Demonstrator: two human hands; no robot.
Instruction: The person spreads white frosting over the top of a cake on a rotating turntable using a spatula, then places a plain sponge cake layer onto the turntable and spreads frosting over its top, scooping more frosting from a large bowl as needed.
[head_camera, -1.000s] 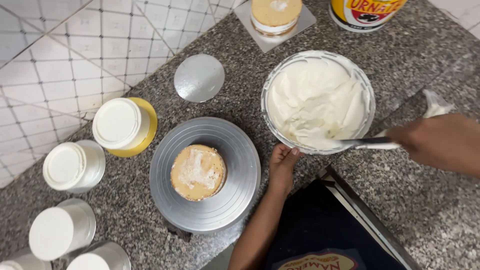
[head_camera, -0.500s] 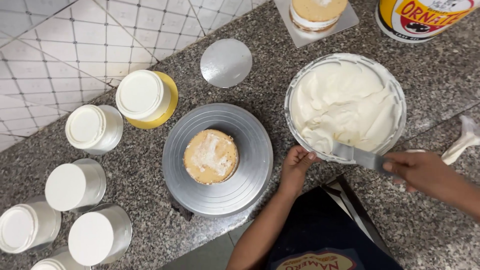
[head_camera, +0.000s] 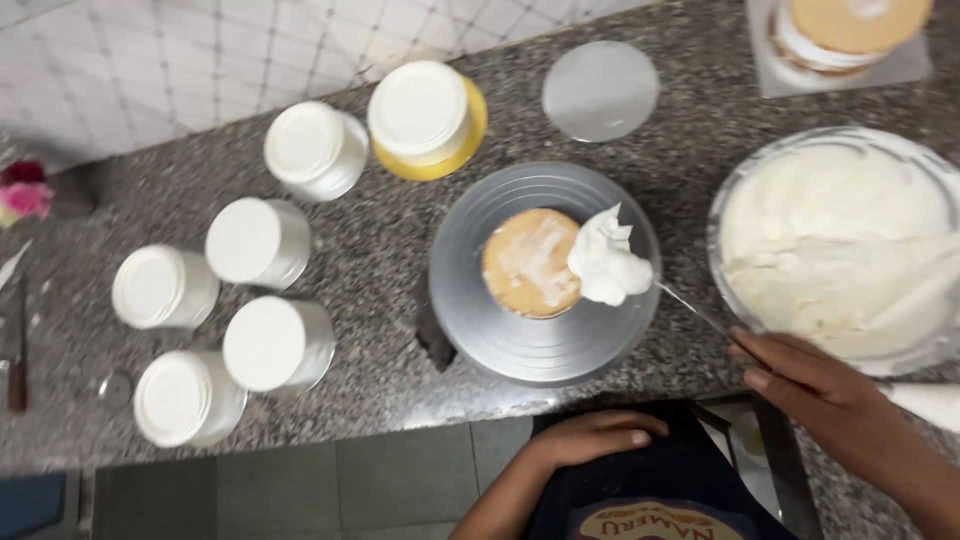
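The left hand (head_camera: 590, 437) rests low at the edge of the stone counter (head_camera: 380, 390), against the dark apron (head_camera: 640, 490); its fingers are curled loosely and it holds nothing. A little further in, the right hand (head_camera: 830, 395) has its fingers closed around the handle of a thin metal spatula (head_camera: 690, 308). The spatula's tip carries a big soft blob of white cream (head_camera: 605, 262), which sits just above the right edge of the small round cake layer (head_camera: 528, 262). The cake is golden brown with a thin white smear on top, and it lies in the middle of the round grey turntable (head_camera: 500, 340). Half a second ago the spatula was dipped in the cream bowl and the left hand touched the turntable's rim; now the spatula is over the cake with cream on it, and the left hand has pulled back to the counter edge. To the right stands the big glass bowl (head_camera: 725, 285) full of whipped cream. To the left stand five white tubs (head_camera: 265, 345) with white lids, and behind them a yellow tub (head_camera: 425, 115). Farther back lie a round grey board (head_camera: 600, 90) and another stacked cake (head_camera: 850, 30) on a square board.
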